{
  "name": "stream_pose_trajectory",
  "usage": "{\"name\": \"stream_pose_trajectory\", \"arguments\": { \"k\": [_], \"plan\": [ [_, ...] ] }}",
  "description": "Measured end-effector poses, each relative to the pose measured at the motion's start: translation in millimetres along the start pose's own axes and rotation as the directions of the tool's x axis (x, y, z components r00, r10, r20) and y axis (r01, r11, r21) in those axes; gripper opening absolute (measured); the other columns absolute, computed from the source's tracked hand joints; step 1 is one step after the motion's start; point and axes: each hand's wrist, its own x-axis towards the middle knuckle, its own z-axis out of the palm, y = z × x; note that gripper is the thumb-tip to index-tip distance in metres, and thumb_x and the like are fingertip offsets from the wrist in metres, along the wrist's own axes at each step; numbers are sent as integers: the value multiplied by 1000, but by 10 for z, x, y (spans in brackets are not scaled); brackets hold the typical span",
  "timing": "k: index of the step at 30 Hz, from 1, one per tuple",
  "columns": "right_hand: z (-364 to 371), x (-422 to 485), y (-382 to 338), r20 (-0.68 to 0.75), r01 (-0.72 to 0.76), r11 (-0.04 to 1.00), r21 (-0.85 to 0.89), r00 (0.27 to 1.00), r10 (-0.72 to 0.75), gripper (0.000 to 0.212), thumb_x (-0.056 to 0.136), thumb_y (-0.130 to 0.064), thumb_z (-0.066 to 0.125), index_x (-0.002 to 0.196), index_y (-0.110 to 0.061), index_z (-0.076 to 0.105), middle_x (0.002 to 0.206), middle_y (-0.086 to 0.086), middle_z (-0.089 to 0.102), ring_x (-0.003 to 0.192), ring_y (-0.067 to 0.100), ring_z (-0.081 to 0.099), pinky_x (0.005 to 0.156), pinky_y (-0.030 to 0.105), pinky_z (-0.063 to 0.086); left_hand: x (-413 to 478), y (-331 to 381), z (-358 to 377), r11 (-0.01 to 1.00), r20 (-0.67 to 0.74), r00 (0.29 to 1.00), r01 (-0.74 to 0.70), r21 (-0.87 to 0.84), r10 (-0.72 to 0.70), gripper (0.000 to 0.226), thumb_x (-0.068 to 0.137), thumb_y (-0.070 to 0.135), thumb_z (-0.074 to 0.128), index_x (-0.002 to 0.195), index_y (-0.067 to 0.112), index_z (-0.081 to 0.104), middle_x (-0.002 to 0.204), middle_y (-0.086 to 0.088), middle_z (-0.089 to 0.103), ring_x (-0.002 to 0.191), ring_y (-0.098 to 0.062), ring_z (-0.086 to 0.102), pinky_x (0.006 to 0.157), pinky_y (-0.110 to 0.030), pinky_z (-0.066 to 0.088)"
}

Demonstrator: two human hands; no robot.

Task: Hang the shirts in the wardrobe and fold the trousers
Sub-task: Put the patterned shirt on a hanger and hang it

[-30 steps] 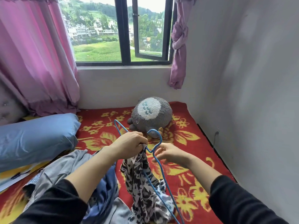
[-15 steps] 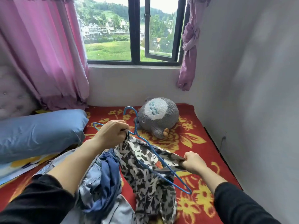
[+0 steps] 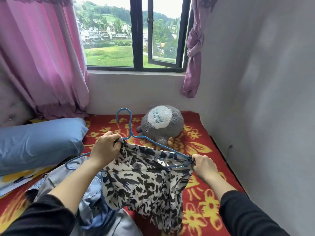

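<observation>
Since half a second ago the blue wire hanger [image 3: 130,128] has come up with its hook upright, and the shirt [image 3: 146,181] is spread wider across it, held above the bed [image 3: 201,198]. The left hand [image 3: 106,147] has its fingers curled, pinching collar fabric at the hanger's neck. The right hand [image 3: 202,165] pinches cloth and wire at the hanger's right corner, its fingertips hidden in the fabric. The hanger's lower bar is mostly covered, and its left end pokes out past the left forearm. The shirt is thin, limp cloth with black-and-white blotches. Crumpled denim [image 3: 88,189] lies beneath it on the fuzzy red flowered blanket.
</observation>
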Motion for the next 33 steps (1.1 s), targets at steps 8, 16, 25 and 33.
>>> {"name": "stream_pose_trajectory", "arguments": {
  "k": [8,16,25,33],
  "plan": [
    [-203,114,-167,190,-249,913,323,962,195,5,67,-17,61,64,-14,60,67,9,67,64,28,66,56,32,53,-84,-97,-13,997,-75,997,31,64,-26,10,88,12,57,80,15,63,77,1,52,69,-30,58,60,-34,43],
    [-280,246,-272,78,-232,968,95,971,225,21,74,-21,53,91,-13,62,99,9,65,94,32,62,68,28,42,-68,29,-83,973,-132,982,-108,202,136,10,84,8,63,77,13,59,73,-3,53,54,-30,57,45,-33,47],
    [-524,370,-306,-1,-168,984,60,986,168,6,79,-14,50,74,-18,48,96,11,64,88,32,59,68,30,41,-113,18,-241,888,-86,929,-313,336,360,14,78,9,66,71,14,55,60,2,49,32,-23,53,29,-28,42],
    [-622,269,-630,105,-157,851,501,987,120,17,74,-7,58,59,-13,51,55,7,57,49,24,58,50,31,48,-147,-36,-237,970,-150,982,-75,232,112,8,89,11,61,81,13,60,75,-2,60,53,-35,64,44,-38,53]
  ]
}}
